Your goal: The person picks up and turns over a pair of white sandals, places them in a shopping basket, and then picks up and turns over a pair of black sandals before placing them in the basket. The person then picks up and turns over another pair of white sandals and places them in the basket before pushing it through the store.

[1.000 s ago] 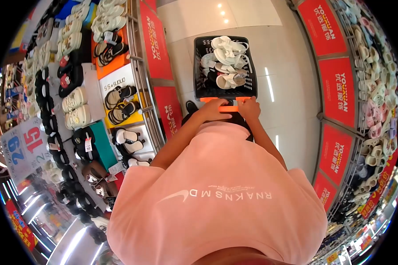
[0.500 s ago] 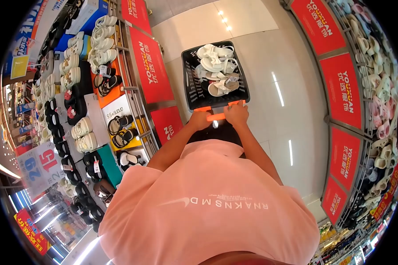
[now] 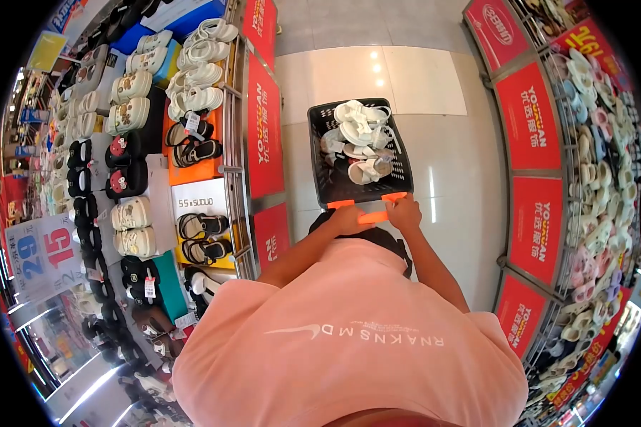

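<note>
In front of my body is a black plastic shopping basket (image 3: 323, 174) with slotted walls. Several white and cream sandals (image 3: 362, 133) are piled inside; some have bows, and clear wrapping seems to cover part of the pile. My left hand (image 3: 345, 220) is closed round the left part of the basket's orange handle (image 3: 372, 217). On the right part of the same handle, my right hand (image 3: 405, 213) is closed too. The fingers of both hands are partly hidden from above.
A shoe display (image 3: 132, 160) with boxes, sandals and clogs runs along the left. Wire racks of pale clogs (image 3: 598, 192) line the right, above red sign panels (image 3: 534, 220). Between them lies a shiny tiled aisle (image 3: 449, 164).
The basket and both hands sit lower and a little farther right in the view. The shelves have shifted with the camera's turn. Both hands keep their hold on the handle.
</note>
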`<state>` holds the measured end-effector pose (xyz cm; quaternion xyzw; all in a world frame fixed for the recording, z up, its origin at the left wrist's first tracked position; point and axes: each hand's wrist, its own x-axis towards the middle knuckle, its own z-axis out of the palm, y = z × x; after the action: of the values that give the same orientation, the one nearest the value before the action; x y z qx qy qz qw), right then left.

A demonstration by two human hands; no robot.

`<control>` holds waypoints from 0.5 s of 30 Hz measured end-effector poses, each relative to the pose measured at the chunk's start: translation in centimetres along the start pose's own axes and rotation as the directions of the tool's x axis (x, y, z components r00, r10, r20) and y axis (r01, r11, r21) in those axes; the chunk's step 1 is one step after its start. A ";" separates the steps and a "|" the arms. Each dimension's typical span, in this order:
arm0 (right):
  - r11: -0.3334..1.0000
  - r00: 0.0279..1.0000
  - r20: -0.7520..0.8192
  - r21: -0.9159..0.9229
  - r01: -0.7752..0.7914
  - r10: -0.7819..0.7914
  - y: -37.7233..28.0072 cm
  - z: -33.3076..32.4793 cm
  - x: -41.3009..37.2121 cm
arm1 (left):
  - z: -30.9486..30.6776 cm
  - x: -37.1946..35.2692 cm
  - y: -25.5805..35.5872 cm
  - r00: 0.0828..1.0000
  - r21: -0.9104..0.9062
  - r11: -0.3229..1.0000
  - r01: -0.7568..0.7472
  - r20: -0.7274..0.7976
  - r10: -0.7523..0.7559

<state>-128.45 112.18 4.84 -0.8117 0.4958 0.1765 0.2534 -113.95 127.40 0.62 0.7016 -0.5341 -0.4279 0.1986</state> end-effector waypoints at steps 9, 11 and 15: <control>0.987 0.987 -0.013 0.030 0.160 -0.160 -2.2 -3.0 8.0 | -5.6 4.2 0.0 0.997 -0.066 0.995 0.080 -0.007 -0.081; 0.967 0.968 0.045 -0.046 0.250 -0.248 -2.3 -3.2 10.1 | -6.8 5.0 -0.5 0.997 -0.106 0.991 0.082 0.023 -0.080; 0.936 0.902 0.338 -0.130 0.328 -0.269 -3.9 -5.7 12.8 | -7.6 6.5 -0.6 0.982 -0.077 0.982 0.174 0.093 -0.166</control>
<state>-119.07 101.19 3.46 -0.8593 0.2999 0.3079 0.2774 -107.01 120.28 1.91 0.7164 -0.4615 -0.4957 0.1676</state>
